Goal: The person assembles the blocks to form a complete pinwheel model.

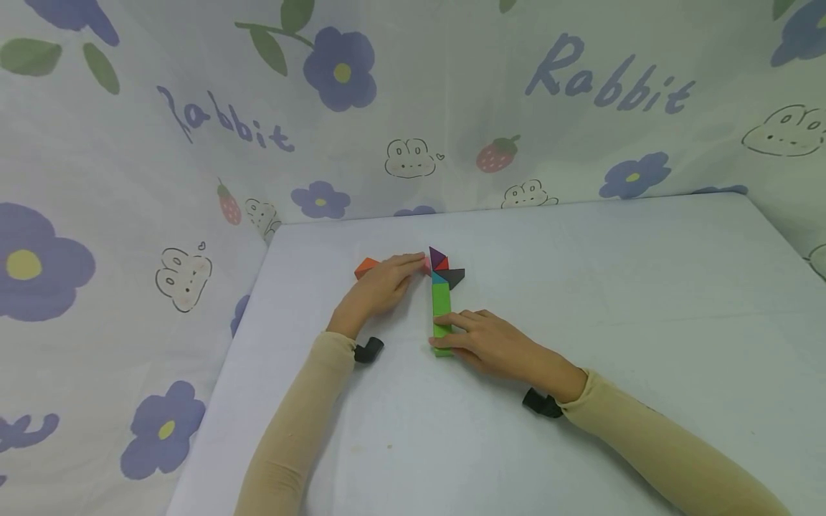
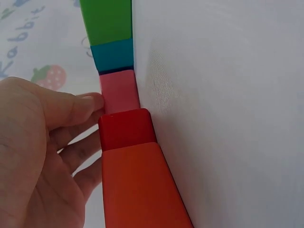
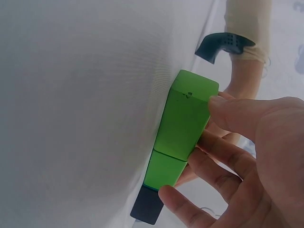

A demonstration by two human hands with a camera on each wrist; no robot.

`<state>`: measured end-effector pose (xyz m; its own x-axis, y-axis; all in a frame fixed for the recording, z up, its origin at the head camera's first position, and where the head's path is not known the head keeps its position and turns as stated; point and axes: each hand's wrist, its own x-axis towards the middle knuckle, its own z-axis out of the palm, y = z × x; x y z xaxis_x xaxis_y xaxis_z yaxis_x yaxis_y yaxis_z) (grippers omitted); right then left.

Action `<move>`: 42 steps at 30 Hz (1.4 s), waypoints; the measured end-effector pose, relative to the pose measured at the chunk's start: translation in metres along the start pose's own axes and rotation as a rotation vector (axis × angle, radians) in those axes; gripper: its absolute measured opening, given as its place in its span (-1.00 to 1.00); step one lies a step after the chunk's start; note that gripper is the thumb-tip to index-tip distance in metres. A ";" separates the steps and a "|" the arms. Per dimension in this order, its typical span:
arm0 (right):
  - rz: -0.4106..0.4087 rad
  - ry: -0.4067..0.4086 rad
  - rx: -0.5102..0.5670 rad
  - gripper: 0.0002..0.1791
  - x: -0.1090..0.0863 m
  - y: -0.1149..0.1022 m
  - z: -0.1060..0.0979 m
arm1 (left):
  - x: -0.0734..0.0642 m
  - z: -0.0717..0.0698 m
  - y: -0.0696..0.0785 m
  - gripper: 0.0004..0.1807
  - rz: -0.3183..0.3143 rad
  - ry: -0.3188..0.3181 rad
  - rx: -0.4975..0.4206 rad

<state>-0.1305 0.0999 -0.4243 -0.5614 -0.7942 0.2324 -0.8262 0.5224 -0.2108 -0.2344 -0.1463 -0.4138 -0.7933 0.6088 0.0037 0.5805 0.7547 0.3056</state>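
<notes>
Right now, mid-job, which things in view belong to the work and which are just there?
Seemingly in the job:
- green blocks
- blue block
- pink block
- red block
- orange block
- purple block
- black block

Just there:
- white tabletop
- printed cloth
- black wrist pieces

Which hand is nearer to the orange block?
Left. The left hand is beside the orange block, partly covering it in the head view; the right hand is farther, at the green blocks.
</notes>
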 end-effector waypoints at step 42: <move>0.005 -0.009 -0.001 -0.57 0.000 0.000 0.000 | -0.005 -0.019 -0.005 -0.52 -0.101 0.007 -0.020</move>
<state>-0.1303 0.1000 -0.4241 -0.5654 -0.7941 0.2231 -0.8233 0.5268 -0.2112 -0.2369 -0.1583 -0.3970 -0.8489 0.5281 -0.0214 0.4940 0.8072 0.3232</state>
